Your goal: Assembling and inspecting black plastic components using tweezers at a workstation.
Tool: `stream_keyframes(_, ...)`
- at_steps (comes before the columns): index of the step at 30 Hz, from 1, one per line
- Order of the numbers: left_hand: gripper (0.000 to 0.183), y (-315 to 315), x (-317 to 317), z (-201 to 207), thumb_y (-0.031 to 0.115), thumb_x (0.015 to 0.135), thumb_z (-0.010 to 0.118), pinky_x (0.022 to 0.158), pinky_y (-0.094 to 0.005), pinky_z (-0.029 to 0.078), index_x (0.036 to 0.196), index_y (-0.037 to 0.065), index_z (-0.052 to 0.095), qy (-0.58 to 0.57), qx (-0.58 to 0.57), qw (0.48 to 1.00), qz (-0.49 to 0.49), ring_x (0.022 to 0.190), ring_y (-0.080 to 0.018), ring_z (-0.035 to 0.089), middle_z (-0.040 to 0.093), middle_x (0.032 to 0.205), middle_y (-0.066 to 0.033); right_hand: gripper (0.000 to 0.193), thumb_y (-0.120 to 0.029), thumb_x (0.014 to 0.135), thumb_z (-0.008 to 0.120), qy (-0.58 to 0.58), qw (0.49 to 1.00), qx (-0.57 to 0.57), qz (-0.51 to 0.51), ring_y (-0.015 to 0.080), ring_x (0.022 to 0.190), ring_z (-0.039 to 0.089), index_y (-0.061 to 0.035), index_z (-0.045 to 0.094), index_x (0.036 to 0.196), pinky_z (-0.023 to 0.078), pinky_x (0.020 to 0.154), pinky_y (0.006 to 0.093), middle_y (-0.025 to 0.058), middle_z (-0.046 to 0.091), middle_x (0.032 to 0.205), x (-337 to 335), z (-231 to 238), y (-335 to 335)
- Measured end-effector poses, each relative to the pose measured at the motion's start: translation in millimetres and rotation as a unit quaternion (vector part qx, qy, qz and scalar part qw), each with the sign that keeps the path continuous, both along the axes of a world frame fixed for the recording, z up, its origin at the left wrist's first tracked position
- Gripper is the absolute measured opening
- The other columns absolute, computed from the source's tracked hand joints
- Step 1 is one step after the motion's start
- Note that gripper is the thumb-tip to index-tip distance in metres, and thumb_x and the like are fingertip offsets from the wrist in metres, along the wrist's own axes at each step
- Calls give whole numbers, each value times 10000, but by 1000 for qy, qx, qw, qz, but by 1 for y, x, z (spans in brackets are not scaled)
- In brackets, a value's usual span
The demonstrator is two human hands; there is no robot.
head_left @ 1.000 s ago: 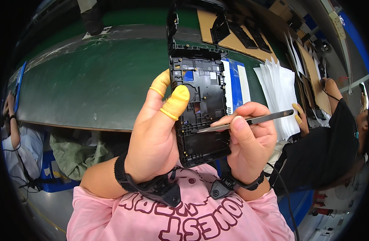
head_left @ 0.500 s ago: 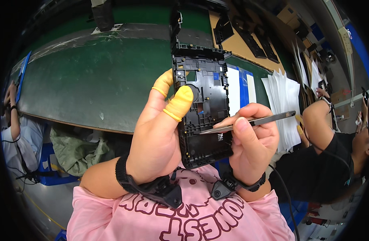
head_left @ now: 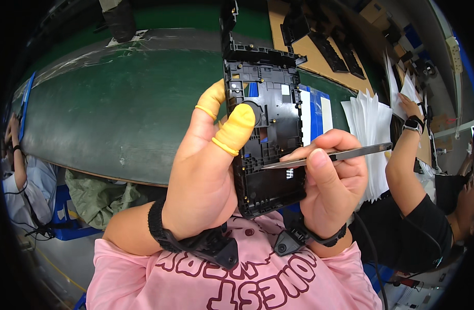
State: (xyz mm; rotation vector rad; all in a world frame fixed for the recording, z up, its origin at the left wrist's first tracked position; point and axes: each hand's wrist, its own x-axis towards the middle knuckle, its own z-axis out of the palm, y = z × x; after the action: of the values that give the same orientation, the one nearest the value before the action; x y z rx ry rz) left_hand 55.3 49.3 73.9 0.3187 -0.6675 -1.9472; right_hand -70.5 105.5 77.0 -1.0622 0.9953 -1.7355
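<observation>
My left hand [head_left: 201,160], with yellow finger cots on the thumb and a finger, grips a black plastic housing [head_left: 281,113] by its left edge. The housing is held up above the table's near edge, its ribbed inner side toward me, with cut-outs and small brass-coloured inserts. Between the thumb and fingers of my right hand [head_left: 335,175] is a pair of metal tweezers [head_left: 345,153]. Their tips lie over the lower part of the housing; whether they touch it or hold anything is too small to tell. Some right fingers are hidden behind the housing.
A green-topped table [head_left: 108,113] stretches ahead. Beyond the housing, cardboard [head_left: 319,57] carries more black plastic parts. White sheets [head_left: 368,139] stand in a stack at right, near a co-worker's arm [head_left: 405,150]. Another person sits at far left by a green cloth bundle [head_left: 100,199].
The housing and both my hands have shifted slightly right in the picture, the tweezers with them. The co-worker at right has stretched an arm up toward the white sheets.
</observation>
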Motion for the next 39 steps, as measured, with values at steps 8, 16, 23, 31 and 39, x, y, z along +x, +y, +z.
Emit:
stream_keyframes(8,719,1,-5,-2,66,638,660,868,-332,396,1228,31,251,-87,-56,994,29,997,-222,476,451,1104,-109,173,39,766,528,-6,1000,18,-10,134,707,569,48,459,924,456,650,216,118,574,788,-7,0,0)
stream_keyframes(16,753,-15,-16,-19,-143,570,441,867,-294,366,1261,31,199,-161,-79,983,-24,1028,-192,428,393,1132,-97,140,-34,770,539,-79,994,20,-74,51,521,455,27,488,885,337,469,151,111,579,720,-43,-21,-8)
stream_keyframes(23,757,-13,-17,-28,-81,566,548,859,-318,380,1249,57,253,-175,-34,984,-13,1017,-210,439,427,1108,-95,185,-19,752,566,-2,977,100,-190,49,534,492,19,486,914,339,452,146,80,572,690,-79,-46,12)
stream_keyframes(31,676,-23,-11,-13,21,641,575,867,-333,391,1243,36,269,-170,-25,985,21,984,-204,464,443,1106,-110,202,26,750,554,36,969,114,-216,58,615,528,24,471,935,400,533,152,46,550,709,-81,-58,17)
stream_keyframes(39,528,-46,-22,-23,15,742,501,776,-289,447,1229,38,298,-168,36,985,26,856,-150,525,497,1038,-87,225,36,748,548,6,955,163,-249,53,599,507,26,446,949,380,504,146,59,553,729,-80,-68,21)
